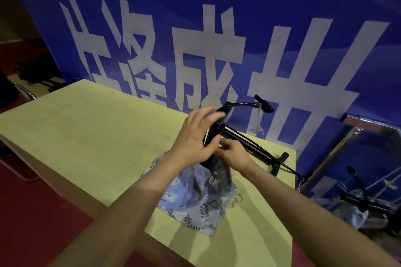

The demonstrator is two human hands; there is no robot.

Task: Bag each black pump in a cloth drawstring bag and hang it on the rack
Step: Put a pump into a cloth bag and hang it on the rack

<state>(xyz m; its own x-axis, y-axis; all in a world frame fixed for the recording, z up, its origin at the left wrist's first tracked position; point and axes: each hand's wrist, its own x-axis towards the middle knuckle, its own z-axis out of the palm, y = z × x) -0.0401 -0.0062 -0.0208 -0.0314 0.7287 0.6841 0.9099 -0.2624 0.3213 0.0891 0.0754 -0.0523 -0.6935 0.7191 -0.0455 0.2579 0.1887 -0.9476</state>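
Both hands busy over a floral cloth drawstring bag [195, 199] lying crumpled on a pale yellow bench [86, 128]. Left hand [195, 136], just above the bag, fingers curled round the handle end of a black pump [217, 124] whose lower part disappears into the bag's mouth. Right hand [235, 154], also just above the bag, pinching at its gathered opening. Second black pump [260, 154] flat on the bench beyond the bag, before a blue banner [217, 28].

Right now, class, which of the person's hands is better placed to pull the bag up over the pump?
Probably right: the right hand is already at the floral bag mouth, while the left hand grips the pump top.
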